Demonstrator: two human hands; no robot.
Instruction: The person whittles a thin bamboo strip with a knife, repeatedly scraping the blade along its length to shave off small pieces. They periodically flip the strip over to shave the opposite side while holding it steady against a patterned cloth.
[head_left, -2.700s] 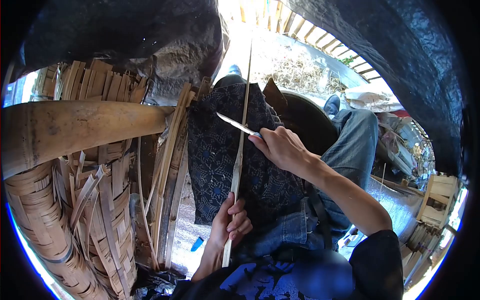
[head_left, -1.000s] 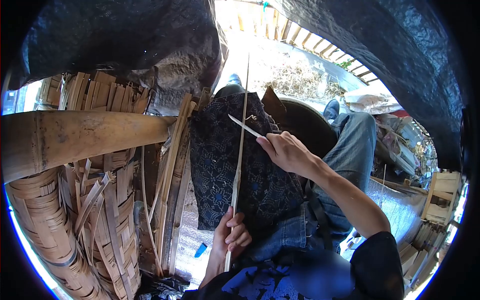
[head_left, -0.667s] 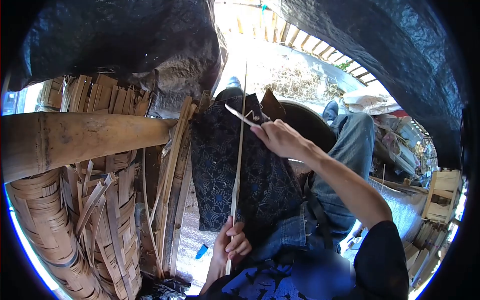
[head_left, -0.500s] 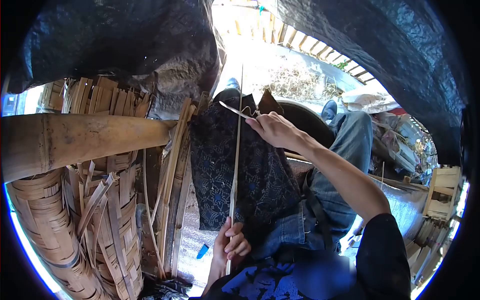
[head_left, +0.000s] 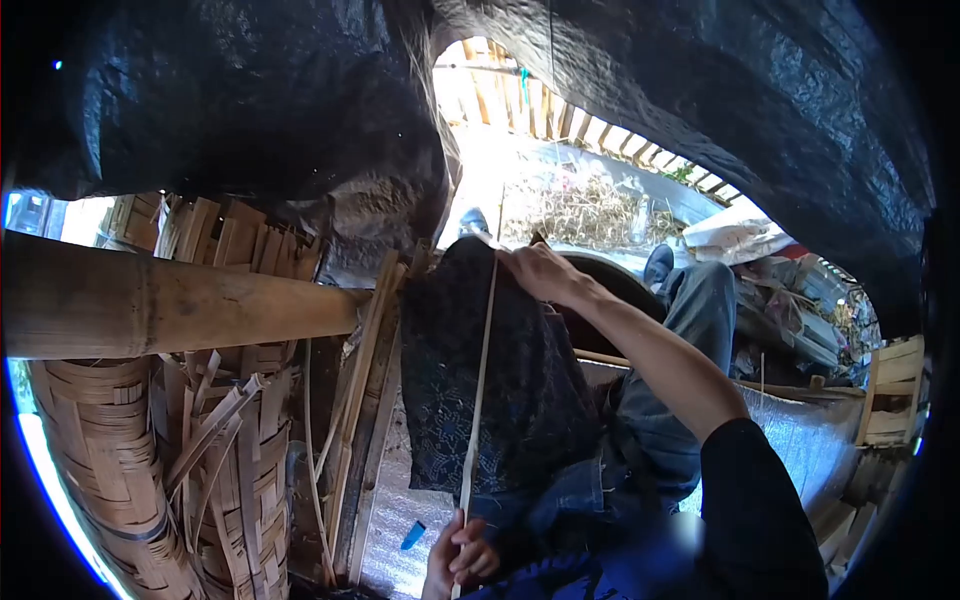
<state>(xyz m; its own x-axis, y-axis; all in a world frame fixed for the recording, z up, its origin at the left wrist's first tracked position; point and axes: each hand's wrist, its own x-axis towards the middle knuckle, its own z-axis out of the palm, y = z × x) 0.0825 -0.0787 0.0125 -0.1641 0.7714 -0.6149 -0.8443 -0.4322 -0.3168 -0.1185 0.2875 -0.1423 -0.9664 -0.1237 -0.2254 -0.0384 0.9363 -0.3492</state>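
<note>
Left hand (head_left: 462,555) low at the belly, fingers curled round the near part of a thin wooden strip (head_left: 475,435); right hand (head_left: 545,275) well up the strip, its grip closed on a knife (head_left: 488,240), the handle hidden by the fingers and the blade mostly washed out by glare; strip runs lengthwise over a dark patterned cloth (head_left: 540,390) on the lap, far end lost in the bright light.

Risks, as I judge them: blade biting too deep and snapping the strip, if pressed hard where it is thin; strip twisting or slipping, if the left hand slackens; edge skidding into cloth or leg, since only the cloth lies beneath.

Around: a thick bamboo pole (head_left: 200,305) juts in from the left, its end near some upright sticks (head_left: 365,400) just beside the cloth, so elbow room on that side looks tight; woven basket (head_left: 100,430) below the pole; small blue scrap (head_left: 413,535) on the floor near the left hand; dark sheet (head_left: 230,100) hanging across the top; wooden crate (head_left: 893,395) far right, well apart.
</note>
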